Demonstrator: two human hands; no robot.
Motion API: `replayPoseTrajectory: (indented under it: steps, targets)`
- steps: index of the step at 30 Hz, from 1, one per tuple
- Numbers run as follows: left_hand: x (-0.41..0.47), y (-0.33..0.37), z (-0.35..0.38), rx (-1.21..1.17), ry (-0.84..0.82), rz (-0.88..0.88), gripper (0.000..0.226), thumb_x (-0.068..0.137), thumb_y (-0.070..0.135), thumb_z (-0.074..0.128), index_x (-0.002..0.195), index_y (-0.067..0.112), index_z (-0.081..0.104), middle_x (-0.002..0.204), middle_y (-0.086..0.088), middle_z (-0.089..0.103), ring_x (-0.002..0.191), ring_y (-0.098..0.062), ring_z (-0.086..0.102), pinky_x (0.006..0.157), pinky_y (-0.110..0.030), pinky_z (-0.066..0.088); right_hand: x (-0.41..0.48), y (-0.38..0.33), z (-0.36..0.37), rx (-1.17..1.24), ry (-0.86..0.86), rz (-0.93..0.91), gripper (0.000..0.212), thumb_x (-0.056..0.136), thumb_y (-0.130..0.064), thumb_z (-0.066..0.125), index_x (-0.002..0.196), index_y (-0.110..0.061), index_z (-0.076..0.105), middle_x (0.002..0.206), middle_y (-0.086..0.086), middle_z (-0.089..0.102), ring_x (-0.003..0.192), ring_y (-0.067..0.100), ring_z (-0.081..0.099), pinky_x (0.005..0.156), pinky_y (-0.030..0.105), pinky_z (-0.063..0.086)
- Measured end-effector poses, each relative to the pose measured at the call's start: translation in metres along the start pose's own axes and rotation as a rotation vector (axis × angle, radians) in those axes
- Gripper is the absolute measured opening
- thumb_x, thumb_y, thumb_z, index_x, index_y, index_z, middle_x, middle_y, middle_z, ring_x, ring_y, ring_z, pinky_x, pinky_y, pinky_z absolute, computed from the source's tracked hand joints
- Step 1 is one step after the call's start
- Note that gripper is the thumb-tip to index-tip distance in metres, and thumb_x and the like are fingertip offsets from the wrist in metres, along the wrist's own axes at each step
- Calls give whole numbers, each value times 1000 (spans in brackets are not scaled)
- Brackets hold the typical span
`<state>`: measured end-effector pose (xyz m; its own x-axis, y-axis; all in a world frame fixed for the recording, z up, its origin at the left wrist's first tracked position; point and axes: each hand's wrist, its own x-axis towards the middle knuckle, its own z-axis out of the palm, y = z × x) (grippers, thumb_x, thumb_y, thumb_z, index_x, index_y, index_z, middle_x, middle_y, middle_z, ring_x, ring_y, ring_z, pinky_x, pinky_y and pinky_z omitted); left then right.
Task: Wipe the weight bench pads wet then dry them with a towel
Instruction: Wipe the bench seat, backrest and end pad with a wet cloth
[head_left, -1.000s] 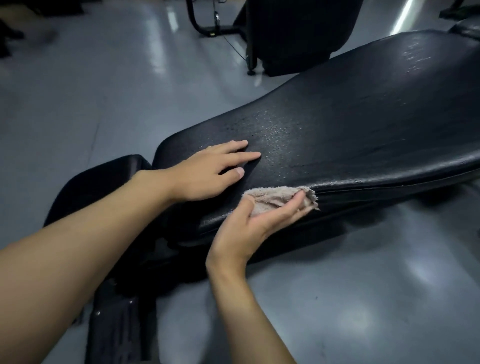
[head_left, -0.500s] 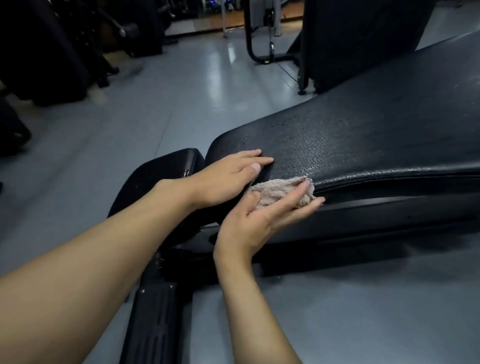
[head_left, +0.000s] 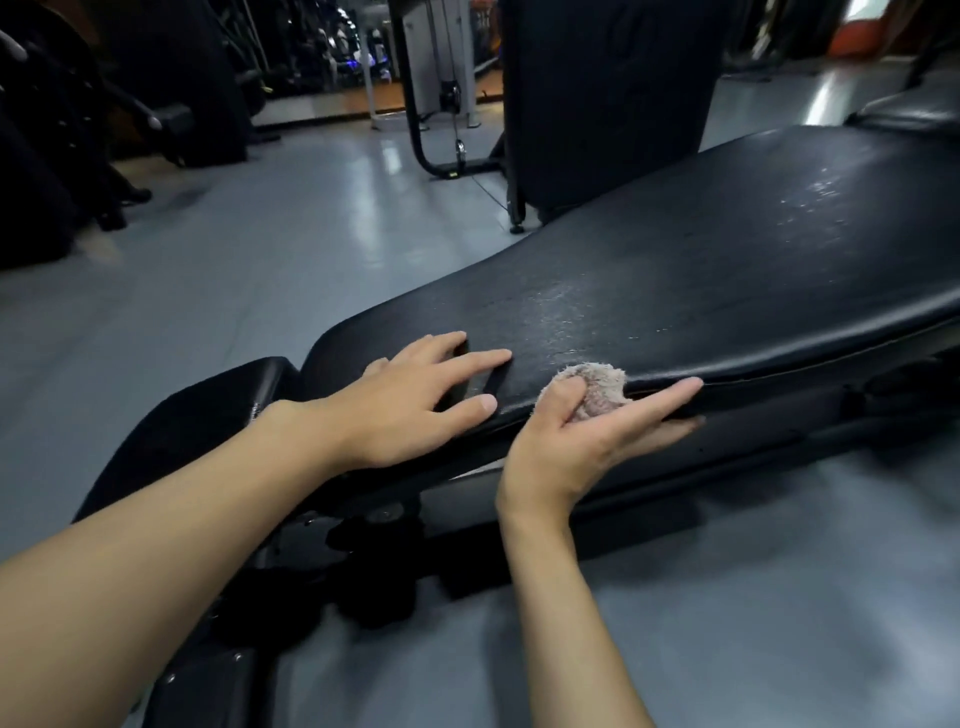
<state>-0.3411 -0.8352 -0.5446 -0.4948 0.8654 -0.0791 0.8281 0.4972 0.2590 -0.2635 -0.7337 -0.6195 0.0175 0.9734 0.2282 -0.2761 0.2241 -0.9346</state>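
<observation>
A long black bench back pad (head_left: 701, 270) runs from the middle to the right, with wet sheen on its top. A smaller black seat pad (head_left: 218, 400) sits at its left end. My left hand (head_left: 415, 395) lies flat on the near left corner of the back pad, fingers spread. My right hand (head_left: 587, 441) presses a bunched beige cloth (head_left: 597, 387) against the pad's near edge, thumb on top of the cloth, fingers stretched along the side of the pad.
Grey glossy floor (head_left: 260, 270) surrounds the bench. The bench's black frame (head_left: 363, 561) lies below my arms. A tall black machine (head_left: 608, 98) with a cable and curved base stands behind the bench. Dark equipment (head_left: 62, 135) fills the far left.
The view has tilted up, showing more of the room. My right hand has bunched the cloth tighter and slid slightly right along the pad's edge. My left hand stays flat on the pad.
</observation>
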Motion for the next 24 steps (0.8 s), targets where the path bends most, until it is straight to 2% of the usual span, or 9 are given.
replayPoseTrajectory:
  steps: [4,7,12,15,17,20,22,24]
  targets:
    - [24,25,-2,-9,3,62,66,82,76,20,147,62,18,165,11,11,150,-3,3,122,-49,14,23,2,-9,-30,34,-31,81,95,-24,47,157,-6,-2,158,32,-16,150,26,-13,119,20,-3]
    - [41,46,-5,7,0,152,67,82,75,16,147,61,19,164,13,13,149,0,6,123,-45,15,32,2,-14,-53,37,-85,81,93,-35,47,156,-14,1,159,31,-14,152,28,-11,121,30,3]
    - [78,90,-14,-26,-1,297,56,94,59,24,150,51,27,161,18,21,146,9,8,122,-42,18,77,-7,-40,-78,106,-137,85,88,-32,55,156,-2,14,163,25,-5,153,27,-1,124,36,9]
    - [106,119,-16,-12,-24,347,56,93,62,25,148,55,26,162,20,17,148,7,5,122,-45,16,123,-19,-62,-141,133,-183,80,90,-33,60,156,-8,22,165,18,0,154,25,1,123,49,12]
    - [123,139,-14,37,-48,362,54,92,69,23,145,65,16,164,20,10,150,1,0,122,-53,11,166,-32,-77,-194,154,-130,80,89,-36,67,156,-16,28,167,12,2,154,22,4,123,46,13]
    - [147,170,-14,84,-96,351,51,93,72,27,138,74,5,165,18,-3,151,-5,-10,121,-58,0,221,-51,-97,-251,99,-81,81,86,-37,74,154,-24,32,167,8,-3,153,17,-1,123,28,8]
    - [162,191,-17,109,-95,366,58,83,81,22,137,76,1,165,17,-7,152,-9,-12,120,-61,0,245,-58,-108,-316,36,-105,82,85,-39,74,154,-25,32,167,9,-5,153,17,-3,121,26,7]
    - [176,210,-19,120,-96,373,62,83,83,24,140,73,2,165,16,-7,152,-11,-13,120,-61,0,267,-62,-117,-389,-19,-106,81,86,-39,73,154,-24,32,167,7,-4,153,17,-3,120,25,5]
